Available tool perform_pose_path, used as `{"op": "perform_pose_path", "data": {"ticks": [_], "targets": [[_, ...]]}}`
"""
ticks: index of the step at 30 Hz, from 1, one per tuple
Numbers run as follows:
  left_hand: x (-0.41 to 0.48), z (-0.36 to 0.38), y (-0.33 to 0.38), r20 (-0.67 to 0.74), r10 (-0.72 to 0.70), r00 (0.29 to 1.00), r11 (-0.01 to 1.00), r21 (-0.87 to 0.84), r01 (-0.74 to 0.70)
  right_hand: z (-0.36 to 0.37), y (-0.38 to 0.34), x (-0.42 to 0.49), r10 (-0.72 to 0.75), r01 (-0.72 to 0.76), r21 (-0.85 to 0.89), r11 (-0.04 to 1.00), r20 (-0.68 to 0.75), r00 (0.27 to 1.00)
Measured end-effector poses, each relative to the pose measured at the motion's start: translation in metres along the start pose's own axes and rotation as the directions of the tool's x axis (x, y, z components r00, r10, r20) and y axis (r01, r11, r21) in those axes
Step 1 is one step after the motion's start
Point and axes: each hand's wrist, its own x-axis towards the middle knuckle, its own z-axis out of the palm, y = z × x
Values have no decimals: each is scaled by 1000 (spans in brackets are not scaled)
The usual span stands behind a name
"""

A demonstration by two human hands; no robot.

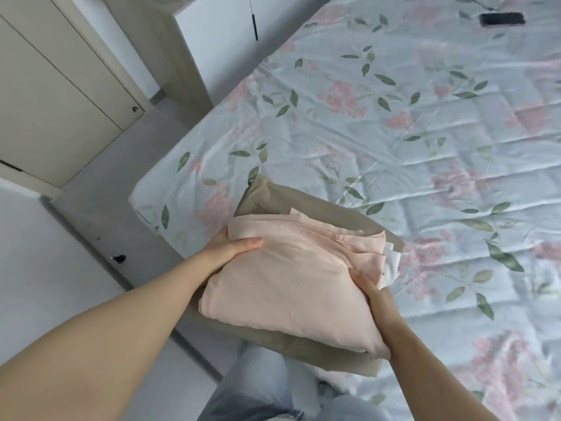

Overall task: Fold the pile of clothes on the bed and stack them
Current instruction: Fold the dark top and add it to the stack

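Soft, even daylight, faint shadows, slight overall blur, and wide-angle bending toward the edges.

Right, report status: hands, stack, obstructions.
Both gripping: left hand and right hand on folded pink cloth garment. It lies atop folded beige garment on floral-sheeted bed. Nothing in the way.

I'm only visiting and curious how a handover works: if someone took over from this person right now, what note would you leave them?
Left hand: grips the left edge of the pink garment, thumb on top.
Right hand: grips its right side.
Things: the folded pink garment sits on a folded beige garment at the corner of the bed. A white piece peeks out between them on the right.
Done: these pieces are folded and stacked.
Left: probably square up the stack and let go. No unfolded clothes are in view, so check outside the frame.
Also: a dark flat object lies farther up the bed.
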Motion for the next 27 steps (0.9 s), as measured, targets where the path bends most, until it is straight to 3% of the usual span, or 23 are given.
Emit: {"op": "perform_pose_path", "data": {"ticks": [6,11,15,17,19,21,24,25,27], "targets": [[97,-55,31,137,22,990,983,177,-46,76,-1,42,81,-49,147,988,-215,973],[171,-77,28,154,9,988,950,308,-56,119,9,77,118,-35,240,970,-337,934],[212,-79,-5,181,-100,978,867,498,-3,139,35,104,277,-187,279,942,-330,903],[222,-78,-22,213,-92,973,851,523,-34,147,52,113,346,-277,228,933,-367,863],[226,-77,-29,187,-48,981,856,515,-56,152,61,118,342,-273,220,937,-410,845],[223,-74,-28,128,13,992,829,554,-82,154,59,120,335,-251,236,939,-453,826],[196,-68,-14,38,285,958,585,785,-205,155,49,115,338,-366,76,928,-588,735],[181,-65,-9,42,431,901,505,817,-279,157,44,110,282,-417,-38,908,-679,678],[148,-59,-4,128,675,726,351,810,-469,167,31,91,-13,-357,-288,888,-794,607]]}}
